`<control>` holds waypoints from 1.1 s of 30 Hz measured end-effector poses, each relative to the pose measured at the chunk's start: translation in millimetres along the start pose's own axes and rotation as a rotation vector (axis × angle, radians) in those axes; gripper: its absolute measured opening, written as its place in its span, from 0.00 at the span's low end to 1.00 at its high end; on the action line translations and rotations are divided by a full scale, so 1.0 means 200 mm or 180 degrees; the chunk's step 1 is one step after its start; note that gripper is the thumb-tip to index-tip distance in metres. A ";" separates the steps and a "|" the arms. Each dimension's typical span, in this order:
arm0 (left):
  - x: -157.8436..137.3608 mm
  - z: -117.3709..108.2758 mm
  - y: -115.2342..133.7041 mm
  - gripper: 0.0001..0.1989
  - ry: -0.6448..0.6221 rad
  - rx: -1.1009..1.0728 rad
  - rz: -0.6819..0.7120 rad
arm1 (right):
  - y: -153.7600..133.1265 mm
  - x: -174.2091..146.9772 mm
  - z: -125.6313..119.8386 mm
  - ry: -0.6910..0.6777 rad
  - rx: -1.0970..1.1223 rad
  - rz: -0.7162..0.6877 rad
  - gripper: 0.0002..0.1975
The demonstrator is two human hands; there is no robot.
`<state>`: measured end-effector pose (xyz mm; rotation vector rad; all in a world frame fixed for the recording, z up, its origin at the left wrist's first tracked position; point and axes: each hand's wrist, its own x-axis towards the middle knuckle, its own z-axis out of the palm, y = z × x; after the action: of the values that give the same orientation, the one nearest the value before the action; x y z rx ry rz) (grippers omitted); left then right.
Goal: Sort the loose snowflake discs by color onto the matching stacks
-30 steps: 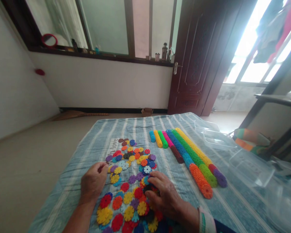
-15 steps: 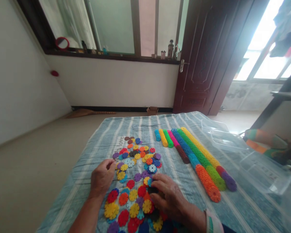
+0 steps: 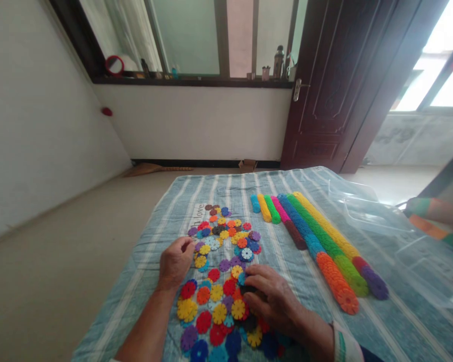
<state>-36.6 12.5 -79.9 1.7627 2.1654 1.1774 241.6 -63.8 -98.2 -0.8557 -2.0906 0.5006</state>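
Many notched plastic discs in mixed colours lie loose on a striped blue bedspread. My left hand is at the left edge of the spread discs, fingers curled in and pressed together, beside purple and yellow ones. Whatever it may hold is hidden. My right hand is over the right side of the pile, its thumb and fingers bent around a black notched disc. Right of it lie long rows of discs, packed face to face and sorted by colour.
Clear plastic boxes stand at the bed's right side. Beyond the far edge are a broom and a small cardboard box on the floor. A dark red door is at the back right; a thermos stands on the sill.
The view has turned slightly, so the whole scene sits further right and a little higher. Both hands keep nearly the same places and poses among the discs.
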 end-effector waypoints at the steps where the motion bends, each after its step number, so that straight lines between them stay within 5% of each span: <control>1: 0.00 0.00 0.00 0.15 -0.0003 0.0010 0.0017 | 0.00 0.00 -0.01 -0.0027 0.0017 -0.0001 0.07; 10: -0.02 0.01 0.02 0.13 0.0175 0.0273 0.0602 | 0.00 -0.01 -0.01 0.0109 0.0599 -0.0034 0.06; 16: -0.07 0.04 0.12 0.12 0.0054 0.0316 0.1377 | 0.05 0.02 -0.04 0.0649 0.0569 0.0463 0.09; 24: -0.20 0.14 0.28 0.18 -0.0672 0.0421 0.2416 | 0.09 0.05 -0.07 0.0951 0.0713 0.1027 0.12; 33: -0.32 0.19 0.36 0.24 -0.1440 0.0414 0.2438 | 0.10 0.07 -0.11 0.1130 0.1320 0.1879 0.16</control>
<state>60.3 -23.0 -86.4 2.7061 1.3593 0.6123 260.7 -38.8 -88.7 -1.2020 -1.3273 0.9720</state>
